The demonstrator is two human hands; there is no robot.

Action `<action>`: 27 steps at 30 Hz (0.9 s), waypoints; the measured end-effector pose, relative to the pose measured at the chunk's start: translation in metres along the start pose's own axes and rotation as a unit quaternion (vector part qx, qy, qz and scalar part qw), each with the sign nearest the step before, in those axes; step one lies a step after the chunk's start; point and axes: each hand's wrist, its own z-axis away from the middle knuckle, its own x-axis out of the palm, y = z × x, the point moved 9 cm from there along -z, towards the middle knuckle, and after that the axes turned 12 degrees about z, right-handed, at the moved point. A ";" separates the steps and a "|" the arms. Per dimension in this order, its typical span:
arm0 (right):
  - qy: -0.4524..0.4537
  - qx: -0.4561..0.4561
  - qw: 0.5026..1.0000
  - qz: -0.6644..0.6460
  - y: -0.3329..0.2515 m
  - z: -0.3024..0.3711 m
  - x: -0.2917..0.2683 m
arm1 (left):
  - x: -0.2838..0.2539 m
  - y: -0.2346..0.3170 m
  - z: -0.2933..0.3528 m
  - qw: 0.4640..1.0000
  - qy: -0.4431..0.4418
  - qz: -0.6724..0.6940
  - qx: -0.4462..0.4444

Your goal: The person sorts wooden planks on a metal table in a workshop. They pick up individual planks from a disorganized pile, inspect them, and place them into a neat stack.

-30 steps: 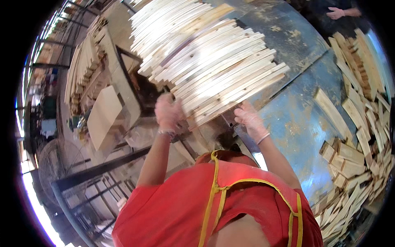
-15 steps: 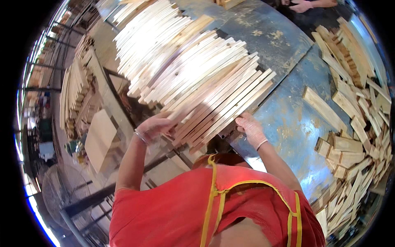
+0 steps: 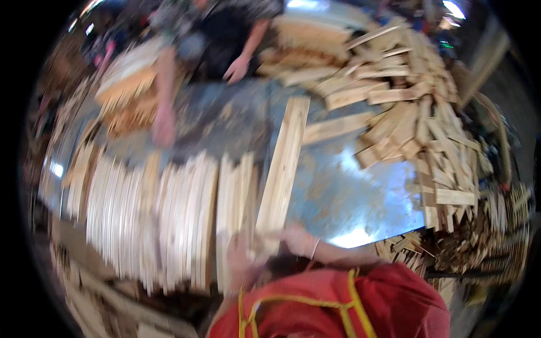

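A pale wooden board (image 3: 283,163) points away from me over the blue table, its near end between my hands. My right hand (image 3: 300,241) closes on that near end from the right. My left hand (image 3: 242,263) is beside the same end, close to the last strips of the row; motion smears its fingers, so its grip cannot be made out. To the left, a long row of thin wooden strips (image 3: 186,219) stands packed side by side along the table's near edge.
The blue metal table (image 3: 349,191) carries a loose heap of wooden pieces (image 3: 389,84) at the far right. Another board (image 3: 338,127) lies flat beyond mine. Across the table, a co-worker's hands (image 3: 238,69) reach in near a stack of strips (image 3: 131,84).
My view has swung right, towards the co-worker and the heap. My hands have moved from the end of the strip row to the near end of a separate board.
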 end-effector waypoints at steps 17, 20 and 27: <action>0.226 -0.250 0.915 0.220 -0.304 -0.005 -0.274 | -0.102 -0.131 0.147 0.835 0.296 -0.299 -0.356; 0.092 -0.002 0.944 0.318 -0.117 -0.032 -0.204 | -0.163 -0.167 0.210 0.753 0.353 -0.262 -0.489; -0.122 0.221 0.928 0.273 0.062 -0.046 -0.042 | -0.112 -0.238 0.257 0.534 0.570 0.493 -0.383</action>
